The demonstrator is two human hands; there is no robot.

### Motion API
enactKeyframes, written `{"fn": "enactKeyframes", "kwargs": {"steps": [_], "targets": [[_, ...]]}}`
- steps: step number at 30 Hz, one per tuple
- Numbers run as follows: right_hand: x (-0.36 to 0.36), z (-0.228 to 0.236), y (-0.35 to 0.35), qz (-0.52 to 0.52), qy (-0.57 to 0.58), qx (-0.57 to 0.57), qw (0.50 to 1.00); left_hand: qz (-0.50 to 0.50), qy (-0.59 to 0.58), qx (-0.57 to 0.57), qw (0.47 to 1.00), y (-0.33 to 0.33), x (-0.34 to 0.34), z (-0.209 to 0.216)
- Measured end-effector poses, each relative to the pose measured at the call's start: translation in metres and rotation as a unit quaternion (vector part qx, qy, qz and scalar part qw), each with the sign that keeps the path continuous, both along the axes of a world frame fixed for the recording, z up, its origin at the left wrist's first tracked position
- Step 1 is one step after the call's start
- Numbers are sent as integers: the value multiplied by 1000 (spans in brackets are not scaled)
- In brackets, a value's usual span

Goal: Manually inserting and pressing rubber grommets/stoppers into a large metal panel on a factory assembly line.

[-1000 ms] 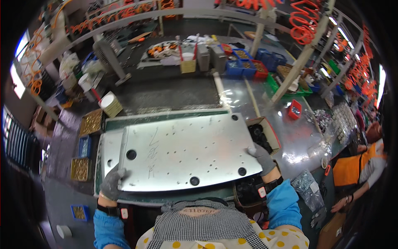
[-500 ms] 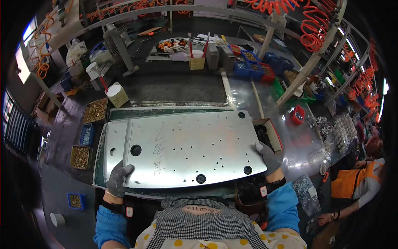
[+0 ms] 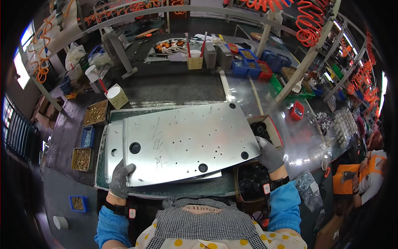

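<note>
The indoor light is moderate and uneven. Daylight burns out to white in the tall window panes (image 3: 20,72) at far left, while long white tube lamps (image 3: 383,93) glow at far right. Glare breaks into pale patches on the grey sheet-metal desk (image 3: 292,139), and the flat, silvery metal panel (image 3: 190,143) carries a soft, broad sheen. The lower corners sink into shadow. Fisheye distortion bows the long grey overhead rail (image 3: 166,11); the centre looks fairly sharp, the black-vignetted rim softer.
</note>
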State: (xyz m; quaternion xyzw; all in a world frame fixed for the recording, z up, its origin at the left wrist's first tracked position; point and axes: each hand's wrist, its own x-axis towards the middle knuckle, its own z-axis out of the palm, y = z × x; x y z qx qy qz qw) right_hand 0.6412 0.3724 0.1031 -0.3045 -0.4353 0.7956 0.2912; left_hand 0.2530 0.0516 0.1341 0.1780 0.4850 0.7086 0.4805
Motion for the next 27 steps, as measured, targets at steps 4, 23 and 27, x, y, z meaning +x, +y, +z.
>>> {"fn": "enactKeyframes", "kwargs": {"steps": [4,23,27], "targets": [[3,-17,-1,-68,2,4,998,-7,32,-75,997,11,-7,5],[-18,-28,-18,-73,308,-64,947,-77,-38,7,996,49,5,4],[-48,-19,-47,-60,308,-158,936,-106,-37,12,994,90,20,14]]}}
